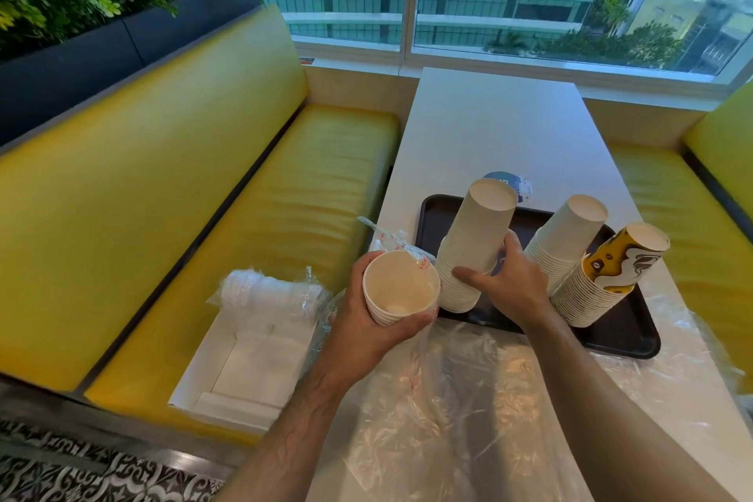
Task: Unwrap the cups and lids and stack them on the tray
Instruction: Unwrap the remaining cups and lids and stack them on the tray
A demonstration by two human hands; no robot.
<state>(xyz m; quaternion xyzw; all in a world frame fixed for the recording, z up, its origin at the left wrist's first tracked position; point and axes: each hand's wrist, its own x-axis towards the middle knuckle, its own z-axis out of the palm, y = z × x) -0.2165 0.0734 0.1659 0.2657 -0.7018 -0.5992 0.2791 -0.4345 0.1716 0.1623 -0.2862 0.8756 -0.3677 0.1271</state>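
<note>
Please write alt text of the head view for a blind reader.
A left hand holds a small stack of white paper cups while the right hand grips a tall cup stack on a dark tray.

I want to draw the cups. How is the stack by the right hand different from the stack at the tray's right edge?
The white stack is plain all over; the printed stack has a yellow and brown cup on top. The right hand holds the white stack; nothing touches the printed stack. Both stand upside down on the dark tray.
</note>
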